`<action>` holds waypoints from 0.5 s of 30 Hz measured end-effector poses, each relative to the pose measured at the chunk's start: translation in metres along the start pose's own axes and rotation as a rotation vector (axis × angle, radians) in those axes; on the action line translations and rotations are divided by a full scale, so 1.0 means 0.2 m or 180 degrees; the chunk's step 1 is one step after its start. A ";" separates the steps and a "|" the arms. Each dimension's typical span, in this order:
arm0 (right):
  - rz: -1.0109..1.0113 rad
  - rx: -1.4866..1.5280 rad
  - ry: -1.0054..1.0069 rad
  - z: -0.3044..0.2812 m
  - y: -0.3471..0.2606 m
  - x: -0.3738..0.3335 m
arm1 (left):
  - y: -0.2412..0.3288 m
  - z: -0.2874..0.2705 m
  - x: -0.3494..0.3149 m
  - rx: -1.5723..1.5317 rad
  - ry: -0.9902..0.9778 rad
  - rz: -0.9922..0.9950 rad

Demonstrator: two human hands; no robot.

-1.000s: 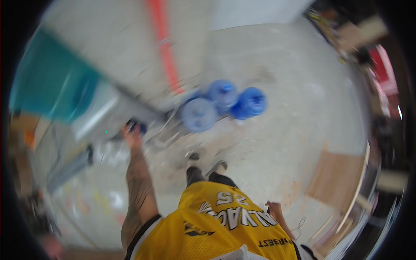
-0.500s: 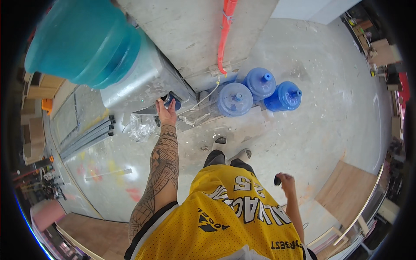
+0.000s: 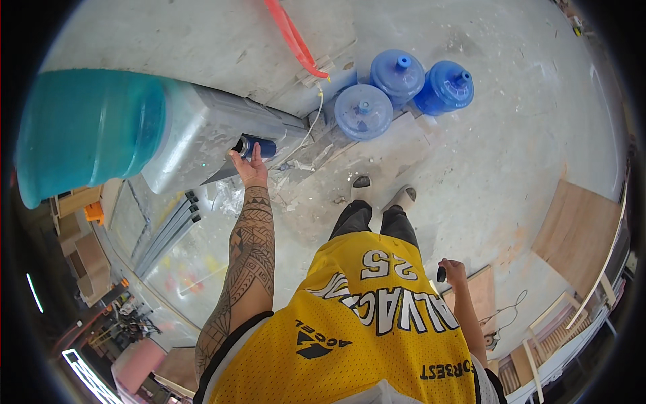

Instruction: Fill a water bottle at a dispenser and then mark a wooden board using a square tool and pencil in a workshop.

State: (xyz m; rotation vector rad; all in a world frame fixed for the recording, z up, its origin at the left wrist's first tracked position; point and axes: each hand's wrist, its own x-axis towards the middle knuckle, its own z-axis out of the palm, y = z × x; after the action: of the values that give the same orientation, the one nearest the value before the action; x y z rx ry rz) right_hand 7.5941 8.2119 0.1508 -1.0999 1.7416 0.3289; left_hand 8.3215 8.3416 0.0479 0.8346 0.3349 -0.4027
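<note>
As L hand (image 3: pixel 250 170) holds cup (image 3: pixel 261 147), 3 jugs (image 3: pixel 364 122) stand nr dispenser (image 3: pixel 192 135).

On my yellow jersey (image 3: pixel 356 337), upside-down to me | white two-digit number (image 3: pixel 375 264) | large white lettering (image 3: pixel 387 316) | small black lettering (image 3: pixel 447 372) | black logo (image 3: pixel 323 350), wording

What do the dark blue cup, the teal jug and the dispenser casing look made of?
Dark blue cup: probably metal with a dark coating; a silvery band seems to show at its mouth.
Teal jug: likely plastic, smooth and translucent, with moulded ridges.
Dispenser casing: silver-grey with soft, shiny highlights; painted plastic or sheet metal, can't tell which.
</note>
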 end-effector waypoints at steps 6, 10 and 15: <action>0.0340 0.0158 -0.0041 0.08 0.09 -0.08 | 0.06 -0.07 0.03 0.0057 -0.0012 -0.0022; 0.0090 0.0505 -0.0057 0.14 0.12 -0.01 | 0.04 -0.02 -0.01 0.0203 0.0015 0.0009; -0.0018 0.0559 -0.0020 0.14 -0.07 0.01 | 0.04 0.00 -0.05 0.0205 0.0036 -0.0035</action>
State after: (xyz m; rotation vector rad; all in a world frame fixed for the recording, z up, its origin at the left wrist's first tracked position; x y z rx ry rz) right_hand 7.6213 8.2206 0.1398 -0.9758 1.7265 0.1718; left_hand 8.3162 8.3489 0.0579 0.8986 0.3384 -0.4209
